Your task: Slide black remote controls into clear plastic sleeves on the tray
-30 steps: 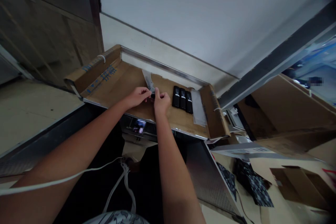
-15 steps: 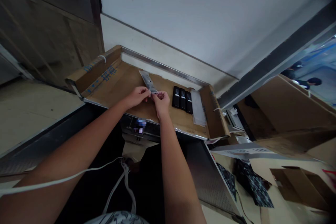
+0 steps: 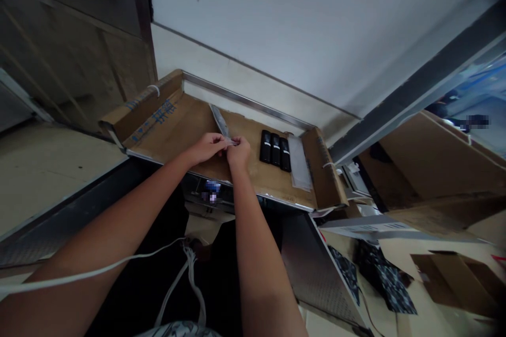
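Observation:
A narrow translucent plastic bag (image 3: 221, 124) slants away from my fingers over the cardboard-lined bench (image 3: 190, 131). Its near end is pinched by my left hand (image 3: 209, 146) and my right hand (image 3: 239, 150), which meet with their fingertips close together. What the bag holds, if anything, I cannot make out. To the right of my right hand lie three black oblong items (image 3: 275, 150) side by side, each with a white band. Beside them is a stack of flat, clear plastic bags (image 3: 299, 163).
Folded-up cardboard sides (image 3: 324, 166) bound the bench left and right. A white panel (image 3: 253, 21) rises behind it. On the right are a large cardboard box (image 3: 443, 163), a patterned dark bag (image 3: 387, 274) on the floor and a person (image 3: 470, 122) farther off.
My right hand has turned over and moved slightly left, its back now facing up. The plastic bag looks narrower, turned more on edge. My left hand has barely moved.

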Demonstrator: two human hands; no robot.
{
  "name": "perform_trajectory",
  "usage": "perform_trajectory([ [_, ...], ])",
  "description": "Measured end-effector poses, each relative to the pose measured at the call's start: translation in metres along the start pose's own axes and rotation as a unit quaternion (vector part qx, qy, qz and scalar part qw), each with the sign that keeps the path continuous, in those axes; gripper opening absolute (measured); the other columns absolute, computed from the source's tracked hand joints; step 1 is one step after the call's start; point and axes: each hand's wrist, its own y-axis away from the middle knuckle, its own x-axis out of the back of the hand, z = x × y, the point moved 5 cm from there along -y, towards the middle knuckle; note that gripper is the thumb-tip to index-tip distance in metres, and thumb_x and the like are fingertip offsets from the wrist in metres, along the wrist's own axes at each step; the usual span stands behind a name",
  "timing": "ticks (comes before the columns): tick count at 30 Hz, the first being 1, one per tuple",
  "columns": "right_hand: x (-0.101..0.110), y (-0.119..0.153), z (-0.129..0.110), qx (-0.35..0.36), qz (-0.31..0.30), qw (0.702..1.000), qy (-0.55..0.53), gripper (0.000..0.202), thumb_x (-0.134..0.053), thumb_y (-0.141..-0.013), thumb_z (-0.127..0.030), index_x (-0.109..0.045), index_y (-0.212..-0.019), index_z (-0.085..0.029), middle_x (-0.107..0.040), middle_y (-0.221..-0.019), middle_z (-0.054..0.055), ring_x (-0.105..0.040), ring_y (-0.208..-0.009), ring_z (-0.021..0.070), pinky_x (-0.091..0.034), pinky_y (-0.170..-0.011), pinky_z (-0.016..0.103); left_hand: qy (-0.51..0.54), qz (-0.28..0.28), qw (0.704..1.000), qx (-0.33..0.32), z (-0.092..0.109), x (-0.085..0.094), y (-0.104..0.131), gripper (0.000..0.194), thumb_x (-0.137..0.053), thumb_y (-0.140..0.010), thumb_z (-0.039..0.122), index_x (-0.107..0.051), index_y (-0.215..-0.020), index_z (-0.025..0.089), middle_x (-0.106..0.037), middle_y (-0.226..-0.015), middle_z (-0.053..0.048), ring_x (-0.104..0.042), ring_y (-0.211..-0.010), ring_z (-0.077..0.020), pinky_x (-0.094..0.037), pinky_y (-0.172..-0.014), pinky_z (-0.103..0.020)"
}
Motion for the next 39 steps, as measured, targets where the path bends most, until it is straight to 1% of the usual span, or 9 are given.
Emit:
perform_trajectory([
  [6,-0.005,-0.003,0.009,0.006,-0.016,0.996,-0.092,0.010,-0.060,-0.072,-0.020,-0.063,-0.082,-0.020,-0.063,-0.070,-0.002,-0.057,-0.065,0.0157,-0.042,-0.061,0.025,0.060,0.022,0.998,0.026,-0.002,0.002,-0.001,0.025,-0.065,-0.083,0.033,-0.057,-0.066,0.016,-0.061,-0.061,0.000,-0.056,-0.055,-0.0104,-0.045,-0.056,-0.021],
  [10,-0.003,-0.005,0.013,0.003,0.010,0.981,-0.193,0.017,-0.062,-0.077,-0.036,-0.056,-0.081,-0.021,-0.058,-0.067,-0.003,-0.053,-0.062,0.0141,-0.041,-0.057,0.023,0.110,0.110,0.980,0.121,-0.008,0.006,-0.003,0.019,-0.056,-0.094,0.035,-0.048,-0.087,0.020,-0.066,-0.064,-0.002,-0.064,-0.053,-0.0159,-0.051,-0.053,-0.025],
  [14,0.001,-0.004,0.010,-0.005,0.015,0.965,-0.264,0.024,-0.064,-0.074,-0.042,-0.052,-0.081,-0.022,-0.053,-0.065,-0.005,-0.049,-0.057,0.0125,-0.038,-0.052,0.022,0.114,0.147,0.971,0.151,-0.011,0.006,-0.009,0.020,-0.056,-0.097,0.033,-0.042,-0.108,0.022,-0.067,-0.067,-0.001,-0.067,-0.053,-0.0180,-0.055,-0.054,-0.028],
  [18,-0.001,0.001,0.004,0.015,-0.039,0.957,-0.286,0.020,-0.062,-0.069,-0.035,-0.049,-0.080,-0.023,-0.051,-0.066,-0.006,-0.047,-0.060,0.0117,-0.037,-0.054,0.021,0.158,0.148,0.965,0.146,-0.011,0.009,-0.018,0.039,-0.062,-0.094,0.028,-0.039,-0.125,0.025,-0.070,-0.091,-0.005,-0.069,-0.062,-0.0169,-0.061,-0.064,-0.035],
  [21,-0.004,0.004,0.001,0.032,-0.084,0.956,-0.281,0.021,-0.063,-0.065,-0.032,-0.050,-0.078,-0.023,-0.051,-0.065,-0.007,-0.045,-0.059,0.0111,-0.036,-0.054,0.021,0.208,0.142,0.958,0.141,-0.011,0.013,-0.024,0.051,-0.067,-0.087,0.016,-0.039,-0.129,0.026,-0.069,-0.103,-0.005,-0.071,-0.076,-0.0170,-0.063,-0.075,-0.039],
  [24,-0.006,0.006,0.002,0.040,-0.092,0.962,-0.255,0.022,-0.065,-0.066,-0.032,-0.051,-0.080,-0.022,-0.049,-0.063,-0.008,-0.043,-0.057,0.0105,-0.034,-0.053,0.020,0.241,0.161,0.949,0.121,-0.013,0.018,-0.025,0.059,-0.065,-0.082,0.006,-0.041,-0.132,0.026,-0.069,-0.099,-0.004,-0.070,-0.082,-0.0172,-0.062,-0.081,-0.039],
  [29,-0.006,0.006,0.002,0.052,-0.094,0.974,-0.199,0.018,-0.062,-0.071,-0.031,-0.053,-0.083,-0.022,-0.046,-0.062,-0.009,-0.042,-0.056,0.0096,-0.033,-0.051,0.019,0.278,0.200,0.937,0.075,-0.023,0.025,-0.027,0.077,-0.070,-0.074,0.003,-0.039,-0.139,0.030,-0.068,-0.092,-0.001,-0.070,-0.086,-0.0189,-0.059,-0.086,-0.040],
  [35,-0.008,0.006,0.006,-0.011,-0.087,0.967,-0.238,0.026,-0.067,-0.068,-0.032,-0.055,-0.089,-0.021,-0.056,-0.067,-0.008,-0.052,-0.055,0.0106,-0.043,-0.051,0.020,0.298,0.209,0.930,0.057,-0.027,0.028,-0.028,0.067,-0.074,-0.070,0.008,-0.048,-0.128,0.028,-0.068,-0.096,-0.001,-0.069,-0.091,-0.0201,-0.058,-0.086,-0.039],
  [39,-0.010,0.007,0.003,-0.003,-0.114,0.964,-0.242,0.033,-0.074,-0.069,-0.042,-0.059,-0.088,-0.020,-0.060,-0.066,-0.006,-0.057,-0.055,0.0119,-0.046,-0.051,0.022,0.287,0.168,0.942,0.041,-0.023,0.025,-0.027,0.053,-0.078,-0.068,0.012,-0.053,-0.114,0.024,-0.068,-0.097,-0.001,-0.068,-0.091,-0.0190,-0.057,-0.085,-0.037],
])
